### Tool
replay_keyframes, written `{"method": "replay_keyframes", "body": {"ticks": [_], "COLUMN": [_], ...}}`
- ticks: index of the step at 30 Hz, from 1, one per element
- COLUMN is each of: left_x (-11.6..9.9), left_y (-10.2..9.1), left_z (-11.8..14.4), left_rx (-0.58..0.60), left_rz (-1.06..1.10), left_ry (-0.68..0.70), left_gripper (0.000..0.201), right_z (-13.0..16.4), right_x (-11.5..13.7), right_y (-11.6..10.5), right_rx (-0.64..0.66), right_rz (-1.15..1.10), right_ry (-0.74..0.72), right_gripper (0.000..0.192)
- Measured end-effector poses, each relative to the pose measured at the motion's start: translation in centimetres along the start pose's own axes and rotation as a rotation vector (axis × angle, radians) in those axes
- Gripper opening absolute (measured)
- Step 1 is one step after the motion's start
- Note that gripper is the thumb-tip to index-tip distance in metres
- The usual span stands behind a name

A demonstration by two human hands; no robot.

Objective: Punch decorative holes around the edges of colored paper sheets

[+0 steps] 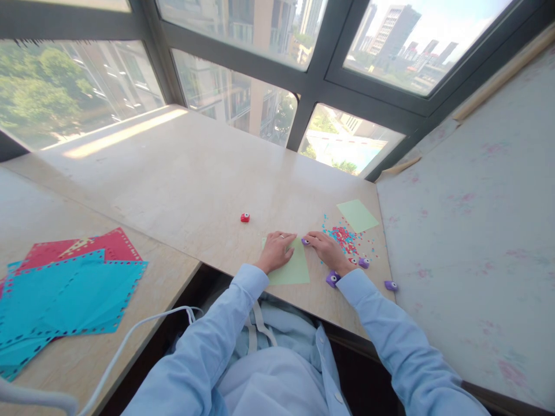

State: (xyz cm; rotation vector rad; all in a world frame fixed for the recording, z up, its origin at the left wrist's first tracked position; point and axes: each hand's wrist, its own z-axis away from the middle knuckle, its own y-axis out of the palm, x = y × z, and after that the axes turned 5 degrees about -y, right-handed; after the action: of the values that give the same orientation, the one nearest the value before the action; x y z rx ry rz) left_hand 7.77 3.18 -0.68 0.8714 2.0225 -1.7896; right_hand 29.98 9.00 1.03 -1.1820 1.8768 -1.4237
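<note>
A sheet of pale green paper (299,268) lies on the pale tabletop in front of me. My left hand (278,252) rests on its upper part, fingers stretched toward the right and thumb apart, wearing a ring. At the sheet's upper right corner, my right hand (326,249) grips a small purple craft punch (306,241) between thumb and fingers. Whether the paper sits in the punch's slot, I cannot tell. Beside my right wrist is a larger purple punch (333,279).
Red and blue paper confetti (344,238) is scattered right of my hand, near another green sheet (358,215). More punches stand about: red (245,218), purple (363,263) and purple (391,285). Punched blue sheets (73,294) and red sheets (117,245) lie left, by a white cable (130,335).
</note>
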Motion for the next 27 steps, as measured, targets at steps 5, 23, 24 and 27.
{"method": "replay_keyframes", "body": {"ticks": [5, 23, 24, 27], "left_x": [-0.1, -0.4, -0.4, -0.2], "left_y": [0.0, 0.2, 0.1, 0.0], "left_z": [0.0, 0.7, 0.7, 1.1], "left_rx": [0.002, -0.018, -0.012, 0.002], "left_rz": [-0.034, -0.074, -0.072, -0.071], "left_ry": [0.021, 0.063, 0.081, 0.136], "left_gripper": [0.043, 0.034, 0.033, 0.031], "right_z": [-1.2, -1.1, -1.0, -0.5], "right_x": [0.0, 0.9, 1.1, 1.5], "right_y": [-0.1, -0.9, -0.9, -1.2], "right_rx": [0.065, 0.097, 0.096, 0.099], "right_rz": [-0.037, -0.133, -0.136, -0.145], "right_ry": [0.015, 0.087, 0.094, 0.113], "right_gripper": [0.025, 0.018, 0.018, 0.019]}}
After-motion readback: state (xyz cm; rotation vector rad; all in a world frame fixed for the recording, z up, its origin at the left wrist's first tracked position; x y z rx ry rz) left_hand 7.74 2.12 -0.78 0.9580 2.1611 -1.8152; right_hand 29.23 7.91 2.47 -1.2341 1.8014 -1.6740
